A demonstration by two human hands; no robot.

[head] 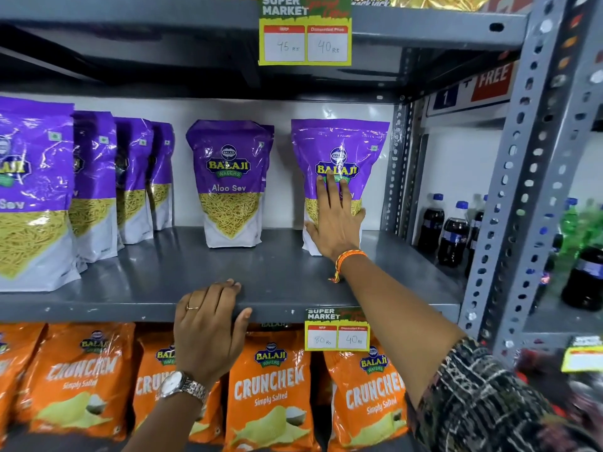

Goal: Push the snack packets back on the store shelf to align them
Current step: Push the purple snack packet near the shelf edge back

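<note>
Purple Aloo Sev packets stand upright on the grey middle shelf (163, 275). My right hand (336, 220) lies flat, fingers spread, against the front of the rightmost packet (339, 141), which stands near the shelf's back wall. A second packet (228, 181) stands to its left, about as deep, with another behind it. At the far left, a row of packets (94, 184) runs from the back toward the front, the nearest one (32, 190) close to the front edge. My left hand (208, 327) grips the shelf's front lip.
Orange Crunchem packets (270, 393) fill the shelf below. Price tags (305, 44) hang from the shelf edges. A perforated grey upright (509, 197) stands at the right, with dark soda bottles (453, 233) on the neighbouring rack behind it.
</note>
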